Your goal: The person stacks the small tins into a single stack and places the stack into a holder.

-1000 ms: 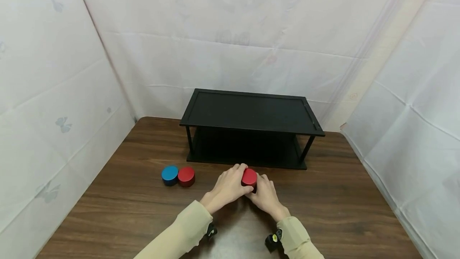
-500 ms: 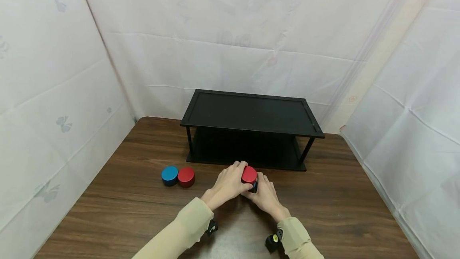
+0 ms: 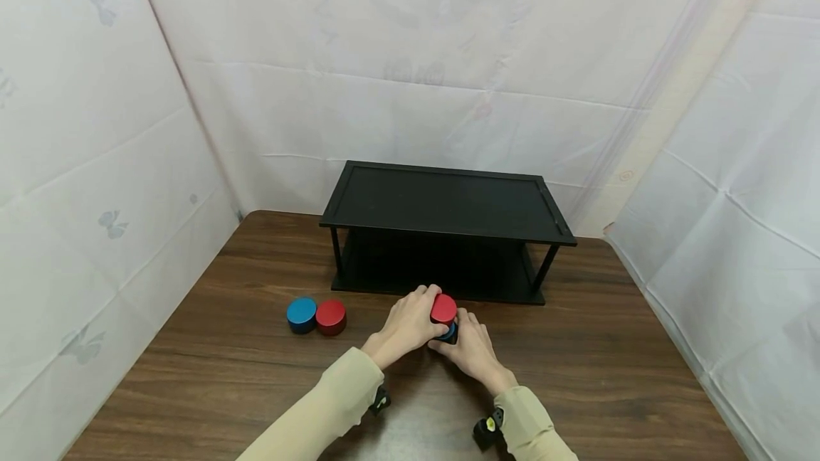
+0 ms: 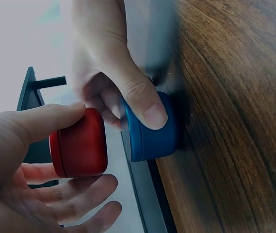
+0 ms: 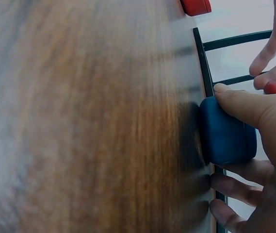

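Observation:
In the head view my left hand (image 3: 408, 322) grips a small round red tin (image 3: 443, 309) by its sides, thumb across from the fingers. Just below it, a matching blue tin (image 3: 451, 334) is held by my right hand (image 3: 472, 348) close on the tabletop. A narrow gap separates the red tin (image 4: 82, 145) from the blue tin (image 4: 152, 138) in the left wrist view. Thumb and fingers span the blue tin (image 5: 227, 133) in the right wrist view. To the left, another blue tin (image 3: 302, 315) and another red tin (image 3: 331, 317) stand side by side.
A black two-level rack (image 3: 448, 201) stands behind the hands, its front edge just beyond the fingertips. The brown wooden table (image 3: 211, 347) carries everything. White printed sheets (image 3: 410, 55) enclose the back and both sides.
The red tin in my left hand has risen slightly, and more of the blue tin's top shows beneath it. My right hand keeps its grip on the blue tin; the left pair stays put.

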The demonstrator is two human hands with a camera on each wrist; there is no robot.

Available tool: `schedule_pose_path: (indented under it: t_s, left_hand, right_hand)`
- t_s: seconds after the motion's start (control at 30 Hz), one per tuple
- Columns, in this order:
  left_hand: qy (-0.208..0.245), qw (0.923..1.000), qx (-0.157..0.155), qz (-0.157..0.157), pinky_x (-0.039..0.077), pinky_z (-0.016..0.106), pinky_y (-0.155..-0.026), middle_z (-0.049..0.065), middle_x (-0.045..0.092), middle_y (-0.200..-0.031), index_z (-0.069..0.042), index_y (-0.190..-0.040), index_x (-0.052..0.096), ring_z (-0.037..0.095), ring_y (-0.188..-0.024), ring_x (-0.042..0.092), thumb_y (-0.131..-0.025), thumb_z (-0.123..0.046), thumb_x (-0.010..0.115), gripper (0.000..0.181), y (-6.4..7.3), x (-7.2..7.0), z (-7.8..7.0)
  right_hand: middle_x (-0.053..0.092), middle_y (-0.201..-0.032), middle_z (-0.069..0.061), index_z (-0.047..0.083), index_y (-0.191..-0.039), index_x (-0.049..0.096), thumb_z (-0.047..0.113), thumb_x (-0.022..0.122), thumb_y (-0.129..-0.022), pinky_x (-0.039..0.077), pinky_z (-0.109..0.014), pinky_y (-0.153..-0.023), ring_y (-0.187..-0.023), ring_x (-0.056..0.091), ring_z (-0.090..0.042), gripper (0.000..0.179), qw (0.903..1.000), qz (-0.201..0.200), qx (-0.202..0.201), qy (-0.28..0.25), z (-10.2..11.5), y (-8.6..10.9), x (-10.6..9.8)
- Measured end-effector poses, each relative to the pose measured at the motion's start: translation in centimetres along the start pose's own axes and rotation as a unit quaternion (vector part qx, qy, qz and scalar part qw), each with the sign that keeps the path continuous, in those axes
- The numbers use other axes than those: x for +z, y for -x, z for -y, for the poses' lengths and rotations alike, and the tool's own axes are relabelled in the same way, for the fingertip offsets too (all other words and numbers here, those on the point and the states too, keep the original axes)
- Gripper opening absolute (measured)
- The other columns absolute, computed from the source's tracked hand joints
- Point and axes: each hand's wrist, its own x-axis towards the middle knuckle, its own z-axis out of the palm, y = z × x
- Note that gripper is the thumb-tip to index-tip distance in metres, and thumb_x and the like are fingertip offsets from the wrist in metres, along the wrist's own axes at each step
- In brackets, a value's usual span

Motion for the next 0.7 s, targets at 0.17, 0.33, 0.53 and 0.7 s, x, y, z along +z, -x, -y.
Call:
schedule_pose_path:
  t_s: [0.17,0.33,0.53,0.7]
  left_hand:
    - [-0.005,1.0000,-0.001,0.005,0.049,0.028,-0.065,0.006,0.057,-0.098,-0.010,-0.119,0.049,0.015,-0.078,0.057,-0.071,-0.029,0.075,0.058,-0.21,0.23,0.06]
    - [-0.004,0.9999,-0.003,0.010,0.049,0.028,-0.065,0.006,0.057,-0.099,-0.010,-0.119,0.048,0.015,-0.078,0.057,-0.071,-0.029,0.075,0.059,-0.26,0.49,0.11]
    - [-0.003,0.9999,0.001,0.010,0.047,0.027,-0.064,0.005,0.057,-0.096,-0.010,-0.117,0.050,0.014,-0.075,0.056,-0.070,-0.028,0.076,0.056,-0.26,0.75,0.24]
    - [0.000,0.9999,-0.002,0.013,0.047,0.027,-0.065,0.005,0.057,-0.096,-0.010,-0.117,0.050,0.014,-0.077,0.056,-0.070,-0.030,0.076,0.057,-0.31,1.01,0.30]
  right_hand:
    - [0.054,-0.095,-0.003,0.006,-0.113,0.048,0.047,0.073,-0.068,0.041,-0.040,-0.080,-0.087,0.053,-0.017,0.066,1.0000,0.000,0.004,0.001,0.10,-0.03,-0.01]
    - [0.054,-0.093,-0.002,0.006,-0.112,0.049,0.046,0.073,-0.068,0.041,-0.041,-0.078,-0.086,0.052,-0.017,0.065,1.0000,-0.001,0.001,0.000,0.10,-0.03,0.05]
    - [0.053,-0.091,-0.001,0.007,-0.111,0.050,0.046,0.074,-0.068,0.039,-0.037,-0.075,-0.081,0.049,-0.014,0.063,1.0000,-0.002,-0.001,-0.005,0.16,0.00,-0.04]
    - [0.053,-0.091,-0.001,0.006,-0.111,0.050,0.046,0.074,-0.068,0.040,-0.038,-0.077,-0.082,0.050,-0.015,0.063,1.0000,-0.003,0.000,-0.003,0.18,0.03,-0.04]
